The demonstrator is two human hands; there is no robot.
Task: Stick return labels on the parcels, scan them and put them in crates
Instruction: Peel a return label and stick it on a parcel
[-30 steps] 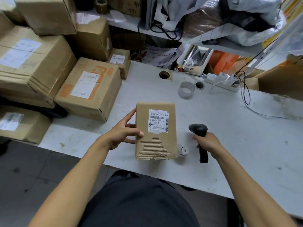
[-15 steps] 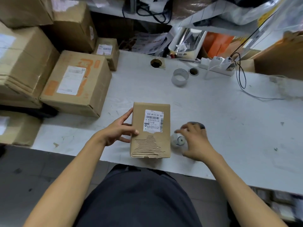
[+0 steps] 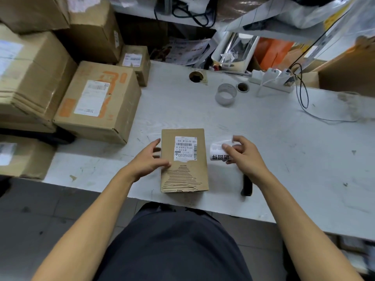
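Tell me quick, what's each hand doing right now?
Left hand: open, fingers resting on the parcel's left edge.
Right hand: pinching the label roll, lifted beside the parcel.

A: Where is there room on the table (image 3: 284, 151)?

B: To the right of the small parcel (image 3: 183, 159), a broad bare stretch runs to the far edge, crossed only by a thin black cable (image 3: 304, 98).

A: And the left?

B: Blocked. A large cardboard box (image 3: 97, 100) sits near the parcel, with stacked cartons (image 3: 30, 78) beyond.

A: Behind?

B: A tape roll (image 3: 225, 94) and a power strip (image 3: 272, 80) stand there; a scanner handle (image 3: 246, 185) lies at the near edge.
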